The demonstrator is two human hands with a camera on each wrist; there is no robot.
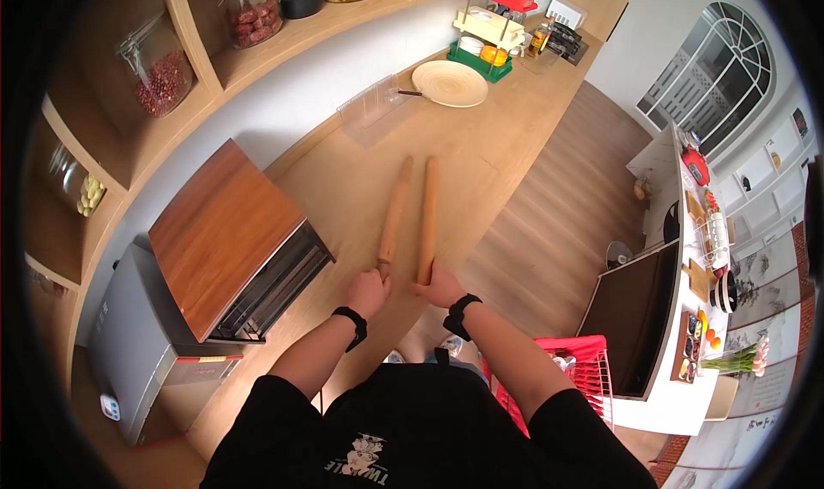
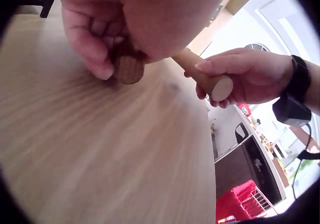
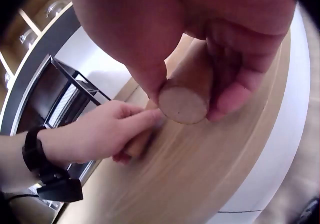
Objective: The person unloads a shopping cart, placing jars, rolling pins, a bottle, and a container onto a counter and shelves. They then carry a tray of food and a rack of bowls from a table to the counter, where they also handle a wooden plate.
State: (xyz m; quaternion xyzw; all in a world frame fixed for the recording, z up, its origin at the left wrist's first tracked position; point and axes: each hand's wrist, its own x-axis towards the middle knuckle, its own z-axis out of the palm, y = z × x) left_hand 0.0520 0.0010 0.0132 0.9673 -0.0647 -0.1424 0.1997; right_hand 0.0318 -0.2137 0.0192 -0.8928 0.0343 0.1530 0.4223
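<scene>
Two wooden rolling pins lie side by side over the wooden counter (image 1: 343,180), pointing away from the person. My left hand (image 1: 369,292) grips the near end of the left rolling pin (image 1: 395,218), which narrows toward its tips. In the left wrist view its darker round end (image 2: 130,70) pokes out beneath the palm. The right rolling pin (image 1: 428,214) is a straighter, plain cylinder, and my right hand (image 1: 441,286) holds its near end between thumb and fingers. Its pale flat end face (image 3: 183,105) shows in the right wrist view. The far tips sit closer together than the hands.
A wood-topped oven (image 1: 232,231) stands to the left of the hands. Farther along the counter are a clear rack (image 1: 373,111), a round woven tray (image 1: 450,84) and a tiered shelf (image 1: 485,38). Jars fill the wall shelf; a red basket (image 1: 571,352) is at the right.
</scene>
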